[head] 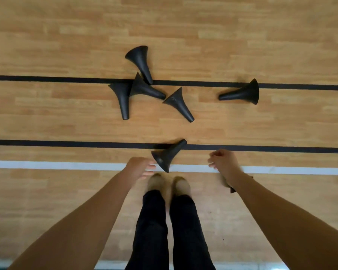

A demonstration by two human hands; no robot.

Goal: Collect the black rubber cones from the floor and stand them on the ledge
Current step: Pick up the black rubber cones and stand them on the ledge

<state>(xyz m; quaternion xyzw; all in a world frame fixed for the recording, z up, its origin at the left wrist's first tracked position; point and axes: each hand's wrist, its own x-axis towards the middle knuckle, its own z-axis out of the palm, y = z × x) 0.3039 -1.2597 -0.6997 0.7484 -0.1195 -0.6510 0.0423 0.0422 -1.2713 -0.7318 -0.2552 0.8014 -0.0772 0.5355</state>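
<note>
Several black rubber cones lie on their sides on the wooden floor. The nearest cone lies across a black floor line, just ahead of my shoes. My left hand hangs open, its fingertips right beside that cone's wide base. My right hand is to the right of it, fingers curled. A blurred dark cone shows under its wrist, mostly hidden by the arm. Farther off are a touching group of three, one cone to the right of the group, and a lone cone further right. No ledge is in view.
Two black lines and a white line run across the floor. My legs in black trousers and beige shoes stand just behind the nearest cone.
</note>
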